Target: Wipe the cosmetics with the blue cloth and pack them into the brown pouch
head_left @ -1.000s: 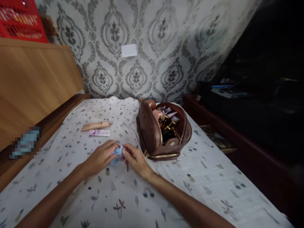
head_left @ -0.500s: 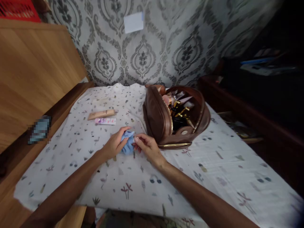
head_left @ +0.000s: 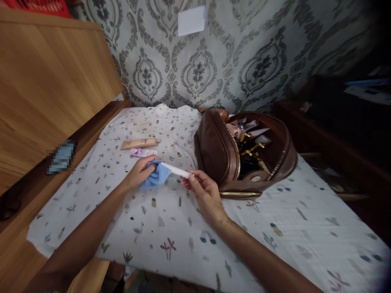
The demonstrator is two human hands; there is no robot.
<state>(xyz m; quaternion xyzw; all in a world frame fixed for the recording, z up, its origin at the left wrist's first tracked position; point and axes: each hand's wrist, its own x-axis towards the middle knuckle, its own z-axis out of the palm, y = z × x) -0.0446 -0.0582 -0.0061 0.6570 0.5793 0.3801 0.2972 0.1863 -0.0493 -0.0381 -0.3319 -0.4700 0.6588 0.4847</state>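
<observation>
My left hand (head_left: 139, 175) is closed around a blue cloth (head_left: 155, 176), which wraps one end of a slim white tube-like stick (head_left: 176, 169). The stick's other end sits between the fingertips of my right hand (head_left: 205, 190). Its exact kind does not show. Just beyond my left hand lie a small pink and white tube (head_left: 143, 152) and a longer beige tube (head_left: 139, 143). To the right of my right hand stands a brown leather bag (head_left: 214, 150), unzipped, with several cosmetic items (head_left: 252, 148) inside, some with gold parts.
A white patterned sheet (head_left: 189, 240) covers the table. At left is a wooden panel (head_left: 55, 73), with a blurred-out bluish object (head_left: 62, 158) on the ledge below it. Patterned wallpaper (head_left: 198, 73) backs the table, and dark furniture (head_left: 293, 118) stands at right.
The white stick, earlier hidden in the cloth, now shows between my hands. My hands have moved apart, the left one drawing the cloth leftward along it. The whole view has shifted slightly.
</observation>
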